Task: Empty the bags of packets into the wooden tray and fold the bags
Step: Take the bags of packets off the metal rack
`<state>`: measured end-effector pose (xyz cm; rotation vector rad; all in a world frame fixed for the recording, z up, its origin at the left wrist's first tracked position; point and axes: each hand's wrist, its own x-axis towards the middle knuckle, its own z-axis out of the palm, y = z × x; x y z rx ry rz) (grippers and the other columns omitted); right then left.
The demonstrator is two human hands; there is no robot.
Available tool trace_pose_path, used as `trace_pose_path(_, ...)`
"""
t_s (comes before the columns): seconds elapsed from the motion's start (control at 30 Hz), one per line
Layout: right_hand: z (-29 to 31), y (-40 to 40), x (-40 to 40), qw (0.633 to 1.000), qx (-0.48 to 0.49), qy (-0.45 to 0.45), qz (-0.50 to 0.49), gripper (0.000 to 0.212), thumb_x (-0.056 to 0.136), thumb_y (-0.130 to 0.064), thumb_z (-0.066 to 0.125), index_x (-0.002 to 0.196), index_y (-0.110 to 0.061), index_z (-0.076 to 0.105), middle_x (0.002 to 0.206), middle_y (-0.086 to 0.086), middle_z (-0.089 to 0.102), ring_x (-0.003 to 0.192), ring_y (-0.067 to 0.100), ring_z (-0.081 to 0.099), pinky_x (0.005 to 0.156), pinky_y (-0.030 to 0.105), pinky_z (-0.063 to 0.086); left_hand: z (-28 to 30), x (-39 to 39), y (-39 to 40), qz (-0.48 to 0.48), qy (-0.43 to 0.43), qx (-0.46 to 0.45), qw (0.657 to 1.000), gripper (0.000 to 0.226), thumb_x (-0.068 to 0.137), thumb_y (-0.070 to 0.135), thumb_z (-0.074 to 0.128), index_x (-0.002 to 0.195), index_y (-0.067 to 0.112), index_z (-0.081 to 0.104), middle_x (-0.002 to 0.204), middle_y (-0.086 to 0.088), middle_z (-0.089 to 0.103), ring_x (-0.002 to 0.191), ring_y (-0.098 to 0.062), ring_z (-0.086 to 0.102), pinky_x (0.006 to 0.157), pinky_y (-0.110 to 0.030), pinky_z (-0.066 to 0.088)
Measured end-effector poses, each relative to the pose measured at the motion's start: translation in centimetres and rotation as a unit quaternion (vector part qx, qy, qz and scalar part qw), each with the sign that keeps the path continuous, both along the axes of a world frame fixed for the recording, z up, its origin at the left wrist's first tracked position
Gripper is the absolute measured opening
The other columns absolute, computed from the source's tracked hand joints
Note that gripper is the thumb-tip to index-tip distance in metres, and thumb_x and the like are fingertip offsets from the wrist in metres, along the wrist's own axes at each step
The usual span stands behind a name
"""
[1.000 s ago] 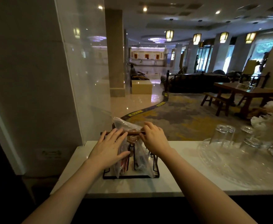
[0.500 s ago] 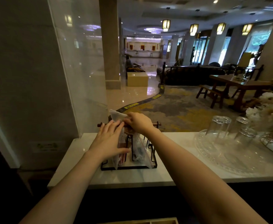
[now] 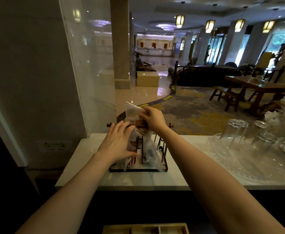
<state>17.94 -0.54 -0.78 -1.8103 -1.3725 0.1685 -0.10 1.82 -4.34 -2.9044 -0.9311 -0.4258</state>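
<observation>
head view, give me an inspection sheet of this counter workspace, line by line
surface: white marble counter, pale and glossy.
job's things: clear plastic zip bag with packets, lifted above the black wire rack with a wooden handle bar; second clear bag with a red seal line inside the rack; compartmented wooden tray at the bottom edge, below the counter.
clutter: upturned clear drinking glasses on a round clear glass tray; white flowers at right.
grippers: left hand flat against the rack's bags; right hand pinches the lifted bag.
cables: nothing seen.
surroundings: glass partition at left, hotel lobby beyond.
</observation>
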Motion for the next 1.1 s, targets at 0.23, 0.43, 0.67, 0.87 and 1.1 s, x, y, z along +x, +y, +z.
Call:
trace_pose_path(0.23,0.2,-0.1,0.5,0.987,0.081,0.137,-0.009,0.013,0.087,-0.018,0.062,0.092,-0.006,0.064,0.093,0.014,0.069,0.090,0.031,0.065,0.085,0.053,0.052,0.5,-0.4,0.3,-0.015,-0.006,0.001,1.000,0.071,0.076,0.061,0.061,0.122,0.009,0.047,0.159,-0.003,0.011,0.147,-0.021,0.005,0.121,-0.040,0.005)
trace_pose_path(0.43,0.8,0.1,0.4,0.962,0.126,0.241,-0.024,0.015,0.089,-0.017,0.061,0.094,-0.004,0.062,0.099,0.013,0.068,0.095,0.031,0.065,0.086,0.053,0.055,0.6,-0.7,0.2,-0.014,-0.001,-0.009,1.000,0.052,0.078,0.059,0.059,0.107,0.015,0.065,0.160,0.002,0.004,0.146,-0.020,0.002,0.116,-0.037,-0.001)
trace_pose_path(0.67,4.3,-0.8,-0.4,0.927,0.194,0.320,0.002,0.010,0.092,-0.017,0.057,0.083,-0.014,0.056,0.085,0.003,0.061,0.088,0.027,0.063,0.082,0.043,0.057,0.4,-0.6,0.0,-0.008,-0.011,-0.022,1.000,0.034,0.087,0.044,0.055,0.078,0.015,0.072,0.160,-0.001,0.008,0.146,-0.021,0.002,0.114,-0.034,-0.007)
trace_pose_path(0.87,14.7,-4.2,-0.1,0.858,0.333,0.383,0.084,0.008,0.096,-0.015,0.048,0.091,-0.012,0.053,0.094,0.005,0.063,0.086,0.022,0.065,0.076,0.036,0.058,0.5,-0.3,0.2,0.014,-0.005,-0.095,0.995,0.027,0.093,0.031,0.047,0.093,0.017,0.070,0.159,0.006,0.005,0.146,-0.023,0.002,0.120,-0.043,0.008)
trace_pose_path(1.1,12.2,-8.4,-0.1,0.936,0.260,0.236,0.000,0.015,0.096,-0.025,0.050,0.090,-0.015,0.060,0.081,-0.002,0.062,0.065,0.005,0.062,0.061,0.021,0.053,1.7,-0.1,0.0,0.018,-0.081,-0.149,0.985,0.042,0.094,0.024,0.046,0.053,0.027,0.046,0.153,0.004,0.027,0.139,-0.020,0.022,0.109,-0.039,0.029)
